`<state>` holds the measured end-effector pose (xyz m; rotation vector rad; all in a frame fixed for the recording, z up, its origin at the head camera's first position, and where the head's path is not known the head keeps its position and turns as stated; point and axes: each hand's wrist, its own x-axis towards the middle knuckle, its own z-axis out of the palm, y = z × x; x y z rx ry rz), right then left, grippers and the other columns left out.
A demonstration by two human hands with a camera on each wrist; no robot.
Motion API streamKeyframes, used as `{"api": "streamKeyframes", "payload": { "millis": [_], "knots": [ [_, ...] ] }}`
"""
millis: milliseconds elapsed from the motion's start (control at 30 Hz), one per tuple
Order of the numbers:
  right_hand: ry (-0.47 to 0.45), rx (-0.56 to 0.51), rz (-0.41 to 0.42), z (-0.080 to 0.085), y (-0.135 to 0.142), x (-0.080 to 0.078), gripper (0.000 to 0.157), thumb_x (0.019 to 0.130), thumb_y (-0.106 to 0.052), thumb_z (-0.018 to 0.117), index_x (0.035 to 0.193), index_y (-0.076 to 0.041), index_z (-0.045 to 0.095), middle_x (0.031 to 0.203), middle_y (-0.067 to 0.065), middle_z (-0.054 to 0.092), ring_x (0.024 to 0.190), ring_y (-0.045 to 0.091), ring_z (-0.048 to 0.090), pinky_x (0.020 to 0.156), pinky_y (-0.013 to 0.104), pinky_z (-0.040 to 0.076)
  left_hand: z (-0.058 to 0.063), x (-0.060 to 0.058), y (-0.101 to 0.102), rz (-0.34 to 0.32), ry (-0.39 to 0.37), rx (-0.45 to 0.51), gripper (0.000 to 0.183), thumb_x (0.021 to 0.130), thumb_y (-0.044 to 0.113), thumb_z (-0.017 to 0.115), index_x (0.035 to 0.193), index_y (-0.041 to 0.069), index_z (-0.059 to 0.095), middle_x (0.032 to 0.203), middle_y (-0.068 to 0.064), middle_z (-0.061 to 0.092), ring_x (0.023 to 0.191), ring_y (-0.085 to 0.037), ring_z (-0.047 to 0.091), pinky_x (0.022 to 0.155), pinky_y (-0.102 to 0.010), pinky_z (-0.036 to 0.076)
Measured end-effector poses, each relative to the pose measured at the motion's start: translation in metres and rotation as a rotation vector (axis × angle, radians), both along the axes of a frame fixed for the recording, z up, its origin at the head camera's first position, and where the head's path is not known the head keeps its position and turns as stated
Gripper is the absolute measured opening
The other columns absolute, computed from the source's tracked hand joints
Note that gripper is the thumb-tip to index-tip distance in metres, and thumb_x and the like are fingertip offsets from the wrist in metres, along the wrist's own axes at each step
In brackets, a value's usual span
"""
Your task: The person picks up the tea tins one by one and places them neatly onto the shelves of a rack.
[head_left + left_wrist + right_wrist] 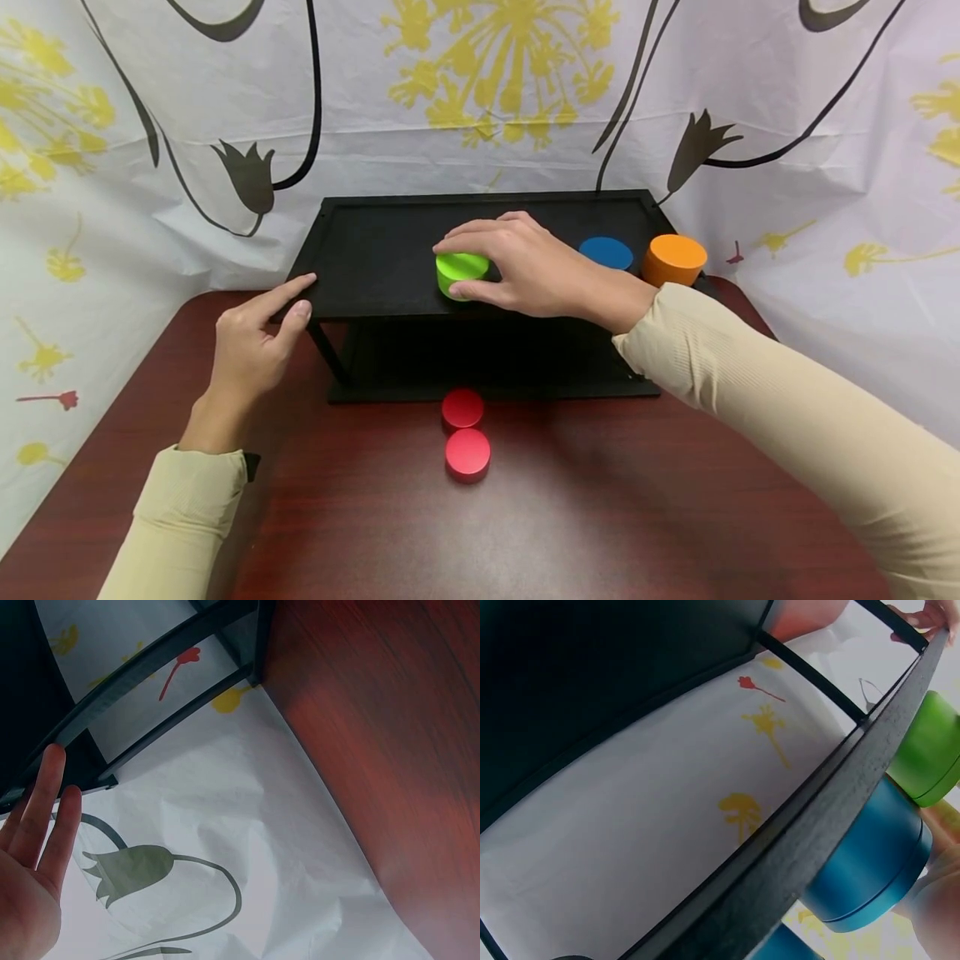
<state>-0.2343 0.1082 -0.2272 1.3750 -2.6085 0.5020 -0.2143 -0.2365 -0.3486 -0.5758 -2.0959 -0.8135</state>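
My right hand (517,265) grips a bright green round container (461,271) from above, thumb at its near side, on the black two-tier shelf (375,267). The green container (928,750) also shows at the shelf's edge in the right wrist view, beside a blue round container (866,859). At the front left corner of the shelf, my left hand (251,346) touches the edge with fingers stretched out. Its straight fingers also show in the left wrist view, where this hand (30,877) lies against the black edge.
On the top shelf's right side stand a blue container (606,252) and an orange container (673,260), partly behind my right arm. Two red round containers (468,454) sit on the dark red wooden table (360,517) before the lower tier. A flower-printed white sheet (465,158) hangs behind.
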Motion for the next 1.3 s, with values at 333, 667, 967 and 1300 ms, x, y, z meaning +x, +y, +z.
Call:
{"api": "streamKeyframes", "payload": {
  "millis": [333,667,967,1300],
  "knots": [
    [0.005,0.009,-0.021,-0.0005,-0.0004,-0.0019,0.049,0.094,-0.035,0.069,0.136,-0.013,0.062,0.140,0.005,0.058,0.131,0.016,0.048,0.106,0.048,0.029,0.0008,0.0000,0.0001,-0.002,-0.004,0.002,0.033,0.097,0.028,0.057,0.123,0.015,0.074,0.102,-0.010,0.075,0.072,-0.013,0.056,0.070,-0.020,0.037],
    [0.000,0.010,-0.025,-0.0017,-0.0023,-0.0045,0.048,0.094,-0.036,0.068,0.136,-0.013,0.062,0.139,0.004,0.058,0.131,0.015,0.049,0.105,0.047,0.029,0.0008,0.0009,0.0002,0.001,0.003,0.004,0.033,0.097,0.028,0.058,0.122,0.014,0.074,0.103,-0.010,0.075,0.073,-0.017,0.058,0.071,-0.019,0.037],
    [0.003,0.032,-0.031,-0.0014,-0.0031,-0.0054,0.049,0.094,-0.037,0.068,0.137,-0.013,0.062,0.140,0.004,0.057,0.132,0.016,0.048,0.104,0.047,0.030,0.0017,0.0008,-0.0004,0.003,-0.013,0.004,0.033,0.097,0.029,0.058,0.123,0.015,0.073,0.111,-0.008,0.074,0.089,-0.027,0.068,0.085,-0.011,0.038],
    [-0.015,0.059,-0.052,-0.0007,-0.0039,-0.0058,0.049,0.094,-0.037,0.068,0.137,-0.014,0.061,0.140,0.004,0.057,0.130,0.016,0.049,0.103,0.046,0.030,0.0013,0.0005,-0.0011,0.000,-0.009,0.003,0.033,0.098,0.030,0.057,0.123,0.015,0.073,0.110,-0.009,0.074,0.085,-0.025,0.067,0.082,-0.011,0.038]
  ]
}}
